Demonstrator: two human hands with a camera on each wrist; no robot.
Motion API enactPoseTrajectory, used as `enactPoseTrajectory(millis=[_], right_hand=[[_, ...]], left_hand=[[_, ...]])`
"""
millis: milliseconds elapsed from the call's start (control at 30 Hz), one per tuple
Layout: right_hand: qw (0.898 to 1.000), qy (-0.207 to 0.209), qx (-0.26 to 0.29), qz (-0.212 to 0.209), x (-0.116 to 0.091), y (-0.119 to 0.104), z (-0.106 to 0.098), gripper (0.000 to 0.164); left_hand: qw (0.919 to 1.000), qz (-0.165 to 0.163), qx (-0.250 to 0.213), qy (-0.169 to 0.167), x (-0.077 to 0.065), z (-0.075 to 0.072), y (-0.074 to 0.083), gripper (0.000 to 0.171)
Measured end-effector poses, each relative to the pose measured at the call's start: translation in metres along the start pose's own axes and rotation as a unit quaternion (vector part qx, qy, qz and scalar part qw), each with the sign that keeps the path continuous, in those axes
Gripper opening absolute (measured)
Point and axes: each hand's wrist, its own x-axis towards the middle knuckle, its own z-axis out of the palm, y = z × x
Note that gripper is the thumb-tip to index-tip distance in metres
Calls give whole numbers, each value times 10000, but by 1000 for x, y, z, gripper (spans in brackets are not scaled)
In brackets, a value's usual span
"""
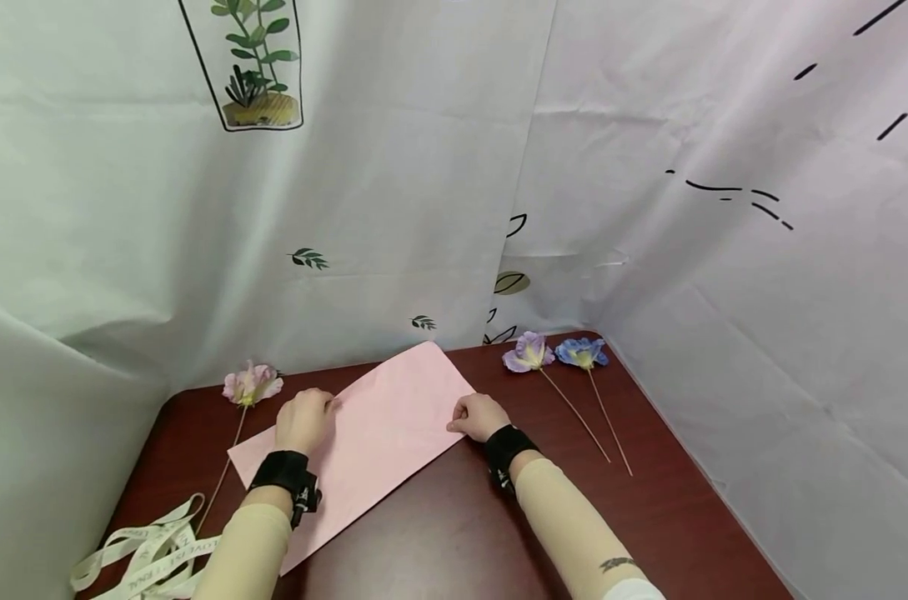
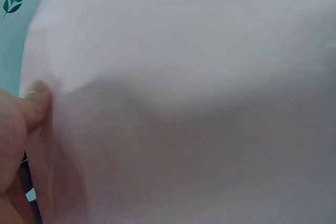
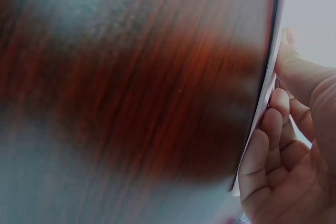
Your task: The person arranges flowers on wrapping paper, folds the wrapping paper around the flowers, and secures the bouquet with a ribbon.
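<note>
A sheet of pink paper (image 1: 393, 425) lies slantwise over the dark red table (image 1: 454, 533), with one corner toward the back curtain. My left hand (image 1: 303, 421) pinches its upper left edge; in the left wrist view the thumb (image 2: 39, 95) presses on the pink surface near that edge. At the right edge, my right hand (image 1: 479, 417) pinches the sheet between thumb and curled fingers (image 3: 257, 153). The right wrist view shows the paper edge-on there, beside the wood grain of the tabletop.
A pink flower (image 1: 251, 385) on a long stem lies at the left, partly behind the paper. White printed ribbon (image 1: 157, 550) is heaped at the front left. Toward the back right lie a purple flower (image 1: 529, 352) and a blue flower (image 1: 581, 353). Curtains (image 1: 401, 192) surround the table.
</note>
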Motion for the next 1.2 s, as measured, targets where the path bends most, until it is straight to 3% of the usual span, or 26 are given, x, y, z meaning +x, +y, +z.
enactPoseTrajectory(millis=[267,433,533,600,667,700,833,900,967,1067,1133,1200], right_hand=[[9974,89,142,700,6,3,4,28],[9952,224,140,941,8,6,6,30],[9917,450,550,1068,8,0,7,37],[9830,583,1185,1273,6,-16,5,47],[9649,637,2163,1347,3,-38,4,62],[9498,557,2723,1438,-1,-55,-1,69],[8670,-136,4650,1785,-19,-121,-21,99],[8346,-423,5092,2057,-27,-150,-33,105],[8129,-551,5386,2146,-29,-163,-34,109],[7969,-576,5602,2184,-29,-172,-34,108],[7967,-567,5608,2183,-28,-173,-32,105],[8044,-538,5502,2174,-28,-172,-29,99]], left_hand=[[9955,622,-200,683,0,-6,14,17],[9945,616,-441,720,1,-11,31,14],[9937,694,-364,804,1,-12,43,14],[9925,784,-188,919,1,-12,51,17],[9902,875,53,1090,0,-11,57,15],[9883,942,177,1187,0,-10,61,13],[9771,1313,534,1587,0,-10,74,12],[9712,1511,659,1718,-1,-10,80,15],[9669,1666,771,1772,-3,-9,85,18],[9624,1865,968,1720,-8,-7,91,18],[9594,2022,1071,1650,-11,-6,94,15],[9556,2191,1187,1573,-14,-4,97,14]])
